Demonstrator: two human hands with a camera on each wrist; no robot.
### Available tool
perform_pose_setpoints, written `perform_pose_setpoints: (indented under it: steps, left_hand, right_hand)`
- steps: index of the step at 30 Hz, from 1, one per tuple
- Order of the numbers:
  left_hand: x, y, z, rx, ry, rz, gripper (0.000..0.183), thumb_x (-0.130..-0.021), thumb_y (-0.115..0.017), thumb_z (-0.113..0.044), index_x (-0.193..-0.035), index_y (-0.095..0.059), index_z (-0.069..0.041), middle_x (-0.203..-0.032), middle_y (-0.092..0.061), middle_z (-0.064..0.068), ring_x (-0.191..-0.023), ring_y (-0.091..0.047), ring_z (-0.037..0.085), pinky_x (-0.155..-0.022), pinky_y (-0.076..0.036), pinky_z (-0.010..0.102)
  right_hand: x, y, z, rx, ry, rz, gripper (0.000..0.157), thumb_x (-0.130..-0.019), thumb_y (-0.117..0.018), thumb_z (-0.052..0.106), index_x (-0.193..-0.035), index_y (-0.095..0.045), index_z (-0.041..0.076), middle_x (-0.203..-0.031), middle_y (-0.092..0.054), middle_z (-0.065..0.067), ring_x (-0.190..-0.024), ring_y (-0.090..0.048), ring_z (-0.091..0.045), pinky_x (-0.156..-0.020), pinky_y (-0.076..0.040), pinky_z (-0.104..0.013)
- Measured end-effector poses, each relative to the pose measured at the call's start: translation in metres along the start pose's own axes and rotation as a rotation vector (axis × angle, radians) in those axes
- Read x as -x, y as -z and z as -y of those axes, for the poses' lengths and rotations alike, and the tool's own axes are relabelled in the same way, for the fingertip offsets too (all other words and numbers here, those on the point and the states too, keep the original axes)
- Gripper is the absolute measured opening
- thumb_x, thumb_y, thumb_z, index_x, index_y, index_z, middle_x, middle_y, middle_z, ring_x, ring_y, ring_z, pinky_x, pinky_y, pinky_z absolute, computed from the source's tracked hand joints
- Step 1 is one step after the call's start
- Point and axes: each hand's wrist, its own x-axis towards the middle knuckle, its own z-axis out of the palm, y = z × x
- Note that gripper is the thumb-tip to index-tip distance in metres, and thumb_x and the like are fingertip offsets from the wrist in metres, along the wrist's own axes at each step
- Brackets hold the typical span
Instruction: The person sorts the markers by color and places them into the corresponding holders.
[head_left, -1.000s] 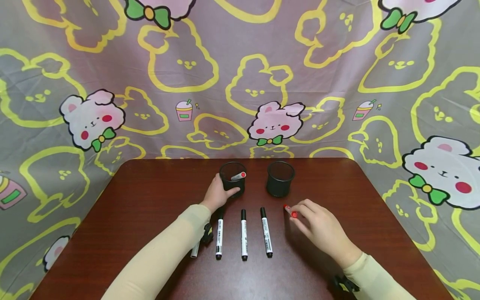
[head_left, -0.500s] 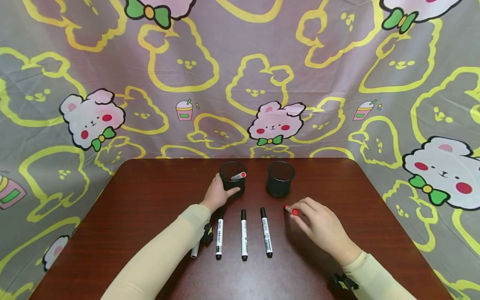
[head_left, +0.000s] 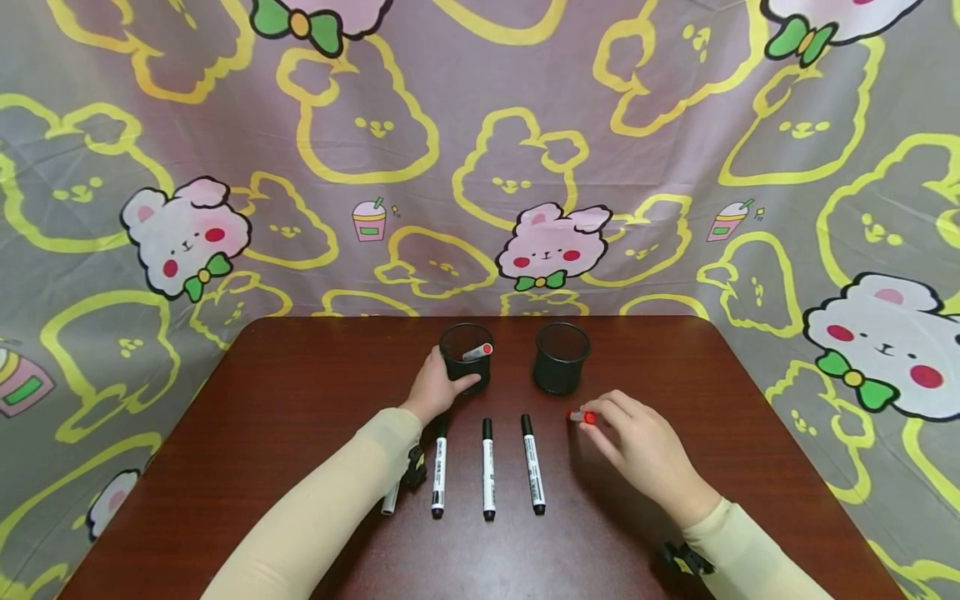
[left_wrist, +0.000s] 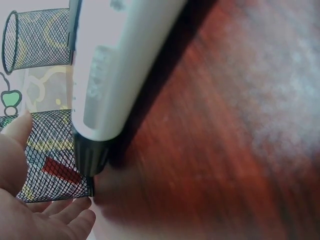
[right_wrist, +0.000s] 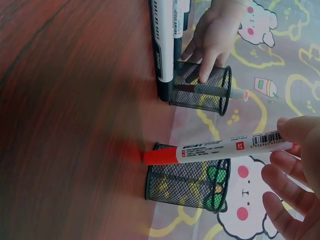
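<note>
My left hand (head_left: 435,387) grips the left black mesh pen cup (head_left: 480,373), its thumb on the near side. A marker (head_left: 477,352) with a red end leans inside that cup; its red cap shows through the mesh in the left wrist view. Between thumb and fingertips, my right hand (head_left: 651,458) pinches a red marker (right_wrist: 225,148) by its tail, red cap pointing down toward the table. The second mesh pen cup (head_left: 558,372) stands upright just beyond the right hand. In the right wrist view, the held marker overlaps this cup.
Black-capped whiteboard markers (head_left: 488,479) lie in a row on the dark red-brown table (head_left: 300,400), in front of the cups. Another marker (head_left: 391,498) is partly hidden under the left forearm. A cartoon-print cloth (head_left: 442,133) hangs behind the table.
My right hand has risen slightly in the head view, and the red marker has turned from slanting to nearly level there. The left hand and its cup have stayed put.
</note>
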Motion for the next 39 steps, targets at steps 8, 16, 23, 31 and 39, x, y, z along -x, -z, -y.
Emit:
perform_pose_setpoints:
  steps: [8,16,23,31,39]
  left_hand:
    - [0.001,0.001,-0.003,0.008,0.000,0.007,0.094,-0.089,-0.081,-0.041,-0.152,-0.031,0.007,-0.146,-0.050,0.027,-0.135,-0.054,0.041,-0.112,-0.044,0.052]
    - [0.002,0.002,-0.004,0.000,0.004,0.008,0.095,-0.088,-0.082,-0.041,-0.152,-0.031,0.007,-0.147,-0.050,0.027,-0.136,-0.053,0.041,-0.113,-0.044,0.051]
    - [0.001,0.001,-0.003,-0.004,0.001,0.001,0.096,-0.088,-0.082,-0.042,-0.152,-0.031,0.008,-0.147,-0.050,0.028,-0.137,-0.052,0.040,-0.113,-0.044,0.051]
    - [0.001,0.000,-0.002,-0.003,0.000,-0.001,0.096,-0.088,-0.082,-0.042,-0.152,-0.031,0.009,-0.147,-0.050,0.028,-0.137,-0.052,0.040,-0.113,-0.044,0.051]
    - [0.002,0.000,-0.003,-0.010,-0.003,-0.005,0.095,-0.087,-0.083,-0.041,-0.151,-0.033,0.008,-0.145,-0.051,0.028,-0.136,-0.053,0.040,-0.114,-0.043,0.050]
  right_hand:
    - [-0.001,0.001,0.000,0.005,-0.009,-0.015,0.028,-0.082,-0.086,0.016,-0.106,-0.073,0.013,-0.097,-0.068,0.003,-0.081,-0.066,-0.012,-0.069,-0.056,-0.034]
    - [-0.007,0.006,0.000,-0.003,0.003,-0.058,0.026,-0.085,-0.083,0.019,-0.107,-0.073,0.011,-0.097,-0.069,0.002,-0.083,-0.067,-0.014,-0.072,-0.057,-0.037]
    - [-0.013,0.011,0.001,-0.022,0.013,-0.078,0.024,-0.096,-0.075,0.030,-0.109,-0.074,0.010,-0.099,-0.070,0.001,-0.085,-0.069,-0.017,-0.075,-0.057,-0.038]
    - [-0.018,0.016,0.001,-0.018,-0.014,-0.068,0.026,-0.098,-0.072,0.033,-0.111,-0.074,0.010,-0.099,-0.070,0.001,-0.088,-0.069,-0.017,-0.080,-0.057,-0.036]
    - [-0.023,0.019,0.001,-0.022,-0.023,-0.095,0.027,-0.090,-0.081,0.022,-0.112,-0.074,0.010,-0.100,-0.071,0.000,-0.088,-0.068,-0.016,-0.079,-0.057,-0.036]
